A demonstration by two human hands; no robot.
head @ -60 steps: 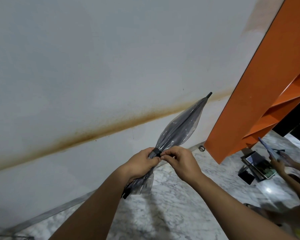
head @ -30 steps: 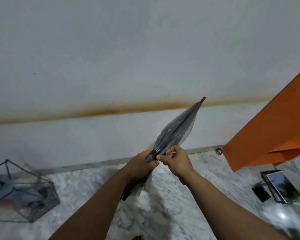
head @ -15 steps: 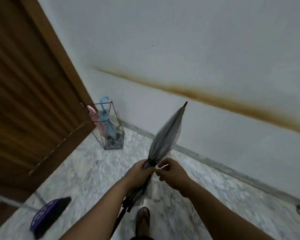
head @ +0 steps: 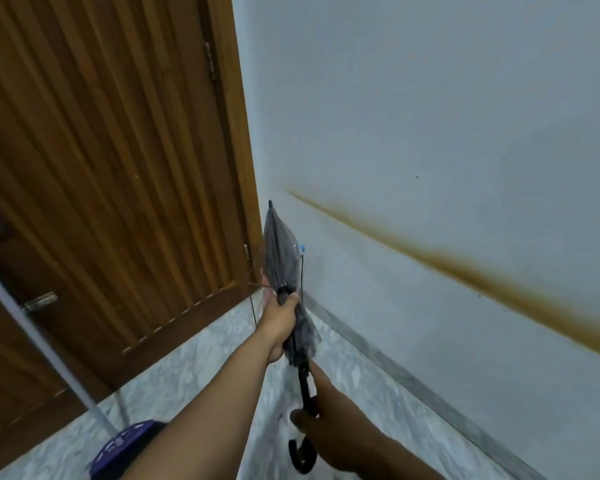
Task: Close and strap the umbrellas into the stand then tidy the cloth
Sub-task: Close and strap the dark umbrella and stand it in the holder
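A closed clear-grey umbrella (head: 280, 258) points tip-up toward the corner of the room. My left hand (head: 280, 322) is wrapped around its folded canopy just below the black strap. Lower down, my right hand (head: 333, 431) grips the black shaft above the curved black handle (head: 302, 457). Thin wires of the umbrella stand (head: 302, 275) and a blue handle tip (head: 302, 248) show behind the canopy; most of the stand is hidden.
A wooden door (head: 111, 174) fills the left side, meeting a white wall (head: 430, 133) with a brown stain line. The floor is grey marble (head: 205, 375). A dark purple patterned object (head: 125, 448) lies on the floor at lower left, beside a pale pole.
My view has swung left toward the door and corner. My right hand left the strap and dropped to the shaft near the handle. The umbrella now stands more upright, in front of the stand.
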